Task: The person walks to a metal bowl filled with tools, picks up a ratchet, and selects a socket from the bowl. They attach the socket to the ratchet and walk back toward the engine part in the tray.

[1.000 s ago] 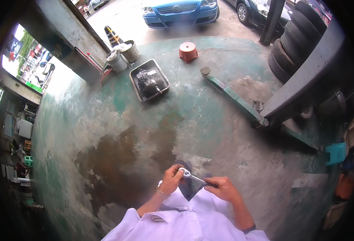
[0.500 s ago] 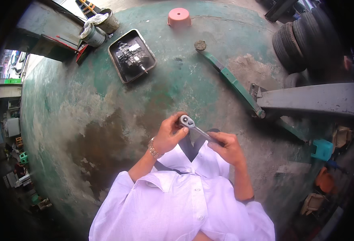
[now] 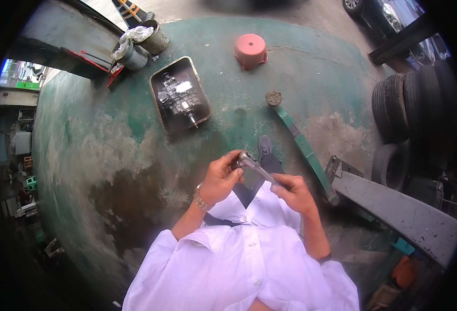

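Observation:
A metal ratchet wrench [image 3: 259, 170] is held slantwise in front of my body. Around its round head are the fingers of my left hand [image 3: 220, 179], thumb below and forefinger on top. My right hand [image 3: 294, 192] grips the handle end, the thumb lying along it. Whether a socket sits on the head's far side is hidden by the left fingers. Ahead on the floor lies a metal gearbox [image 3: 179, 98] with a shaft pointing toward me, inside a shallow black tray [image 3: 206, 88]; neither hand is near it.
A pink stool [image 3: 251, 52] stands ahead. To the right, a green lift arm [image 3: 306, 150] runs along the floor to a grey beam [image 3: 394, 212]. Stacked tires [image 3: 389, 106] are at far right. Two buckets [image 3: 134, 58] stand at far left beside a red-edged post base.
The floor, tray and stool have shifted down and right in view, and a shoe now shows ahead. The wrench head has tilted in my left fingers; both hands keep their hold.

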Action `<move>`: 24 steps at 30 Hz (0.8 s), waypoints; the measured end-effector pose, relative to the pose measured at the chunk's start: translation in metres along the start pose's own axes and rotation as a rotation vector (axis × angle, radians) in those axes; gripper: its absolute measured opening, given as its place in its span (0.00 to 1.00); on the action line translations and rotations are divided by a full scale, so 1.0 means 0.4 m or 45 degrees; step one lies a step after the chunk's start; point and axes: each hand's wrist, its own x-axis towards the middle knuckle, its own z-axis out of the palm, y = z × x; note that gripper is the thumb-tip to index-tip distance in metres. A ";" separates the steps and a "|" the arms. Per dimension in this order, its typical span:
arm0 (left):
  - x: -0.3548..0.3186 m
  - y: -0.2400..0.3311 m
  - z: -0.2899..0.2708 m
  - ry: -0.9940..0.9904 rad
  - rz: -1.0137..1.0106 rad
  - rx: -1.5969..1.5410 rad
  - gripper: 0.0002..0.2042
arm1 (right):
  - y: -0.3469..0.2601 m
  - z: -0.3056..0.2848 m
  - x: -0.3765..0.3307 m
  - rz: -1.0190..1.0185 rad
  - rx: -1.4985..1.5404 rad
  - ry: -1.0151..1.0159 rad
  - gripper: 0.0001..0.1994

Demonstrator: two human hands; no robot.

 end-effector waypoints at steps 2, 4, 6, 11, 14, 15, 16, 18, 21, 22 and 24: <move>0.078 0.039 -0.005 0.078 -0.004 0.003 0.21 | -0.030 -0.060 0.089 0.118 0.127 -0.176 0.15; 0.147 0.071 -0.008 0.203 -0.033 -0.033 0.21 | -0.061 -0.122 0.212 0.231 0.272 -0.336 0.16; 0.189 0.091 -0.021 0.326 -0.014 -0.097 0.21 | -0.083 -0.145 0.303 0.402 0.495 -0.490 0.17; 0.340 0.136 -0.116 0.595 0.079 -0.192 0.21 | -0.153 -0.146 0.559 0.666 0.705 -0.784 0.17; 0.442 0.143 -0.208 0.729 0.086 -0.235 0.21 | -0.170 -0.114 0.732 0.780 0.812 -0.866 0.17; 0.479 0.144 -0.248 0.763 0.113 -0.254 0.21 | -0.175 -0.097 0.794 0.815 0.836 -0.880 0.17; 0.514 0.143 -0.290 0.769 0.065 -0.211 0.21 | -0.180 -0.082 0.851 0.854 0.856 -0.884 0.17; 0.606 0.143 -0.388 0.781 0.037 -0.168 0.21 | -0.203 -0.052 0.978 0.944 0.903 -0.863 0.17; 0.713 0.153 -0.523 0.812 -0.005 -0.206 0.21 | -0.245 0.011 1.135 1.116 1.013 -0.819 0.18; 0.750 0.163 -0.577 0.820 -0.013 -0.202 0.21 | -0.261 0.029 1.200 1.123 0.961 -0.818 0.18; 0.785 0.180 -0.652 0.816 -0.046 -0.225 0.21 | -0.293 0.060 1.282 1.163 0.892 -0.793 0.18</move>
